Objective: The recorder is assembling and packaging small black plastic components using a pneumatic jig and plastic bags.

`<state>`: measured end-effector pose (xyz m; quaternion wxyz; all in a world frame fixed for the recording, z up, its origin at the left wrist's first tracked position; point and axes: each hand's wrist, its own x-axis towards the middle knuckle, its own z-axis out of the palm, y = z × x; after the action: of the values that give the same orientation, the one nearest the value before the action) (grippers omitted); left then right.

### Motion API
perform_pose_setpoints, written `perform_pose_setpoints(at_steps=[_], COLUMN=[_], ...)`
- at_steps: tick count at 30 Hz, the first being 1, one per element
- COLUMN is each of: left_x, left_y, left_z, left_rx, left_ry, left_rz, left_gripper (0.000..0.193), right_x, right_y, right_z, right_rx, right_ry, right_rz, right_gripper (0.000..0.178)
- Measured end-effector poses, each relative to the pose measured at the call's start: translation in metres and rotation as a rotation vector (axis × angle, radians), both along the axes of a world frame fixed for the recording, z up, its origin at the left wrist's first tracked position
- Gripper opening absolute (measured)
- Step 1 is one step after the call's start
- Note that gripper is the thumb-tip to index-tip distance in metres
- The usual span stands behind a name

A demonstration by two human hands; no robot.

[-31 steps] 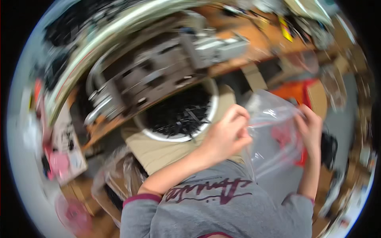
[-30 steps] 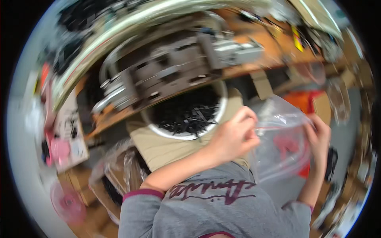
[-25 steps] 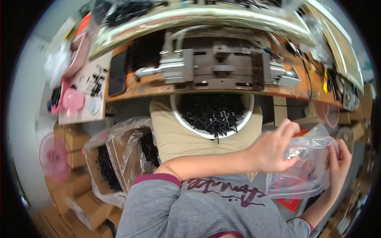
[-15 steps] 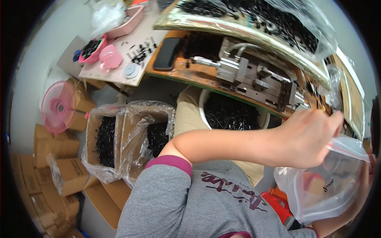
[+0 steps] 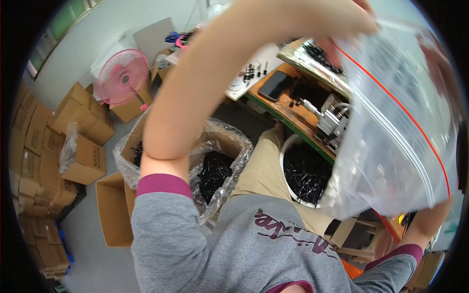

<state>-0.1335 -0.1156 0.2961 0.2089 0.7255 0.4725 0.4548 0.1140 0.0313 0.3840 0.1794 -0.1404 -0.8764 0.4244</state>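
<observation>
A large clear zip bag (image 5: 391,146) with a red line along its closure hangs upright at the right, filling much of that side. My left arm reaches up and across, and my left hand (image 5: 349,22) is closed on the bag's upper left edge; its fingertips are partly hidden. My right forearm rises from the lower right behind the bag. Blurred through the film, my right hand (image 5: 436,66) appears to grip the far side of the bag. I see no contents in the bag that I can make out.
The bag partly covers a metal clamping fixture (image 5: 332,122) on the wooden bench (image 5: 304,116), where a black phone (image 5: 275,86) lies. Below are a white tub (image 5: 284,168) of black parts and plastic-lined cartons (image 5: 239,136). A pink fan (image 5: 122,75) and stacked boxes (image 5: 44,161) stand left.
Both hands have lifted the zip bag from low at the right to high in front of me. My left arm has swung upward, and the view has turned.
</observation>
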Motion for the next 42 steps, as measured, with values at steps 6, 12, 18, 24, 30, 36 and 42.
perform_pose_setpoints(at_steps=[6,12,18,24,30,36,42], left_x=[-0.050,-0.069,-0.101,-0.108,-0.116,-0.124,-0.130], left_y=[-0.081,-0.130,-0.136,-0.133,-0.139,-0.134,-0.121], left_z=[0.022,-0.025,-0.092,-0.178,-0.204,-0.225,-0.231], left_rx=[0.045,0.030,-0.414,-0.564,-0.591,-0.599,-0.648], left_ry=[0.119,0.008,0.172,-0.034,-0.194,-0.189,-0.231], left_rz=[0.512,0.761,0.932,0.914,0.955,0.968,0.911], left_gripper=[0.034,0.027,0.022,0.023,0.023,0.022,0.021], right_x=[-0.108,-0.205,-0.233,-0.250,-0.292,-0.317,-0.323], right_y=[-0.014,-0.013,0.009,0.038,0.082,0.092,0.092], right_z=[-0.041,-0.114,-0.220,-0.321,-0.399,-0.434,-0.441], right_rx=[0.004,-0.265,-0.084,-0.385,0.250,0.711,0.826], right_ry=[0.178,0.187,-0.022,-0.128,0.051,0.097,0.097], right_rz=[-0.192,0.429,0.382,0.475,-0.074,-0.076,-0.081], right_gripper=[0.015,0.020,0.009,0.039,0.015,0.030,0.030])
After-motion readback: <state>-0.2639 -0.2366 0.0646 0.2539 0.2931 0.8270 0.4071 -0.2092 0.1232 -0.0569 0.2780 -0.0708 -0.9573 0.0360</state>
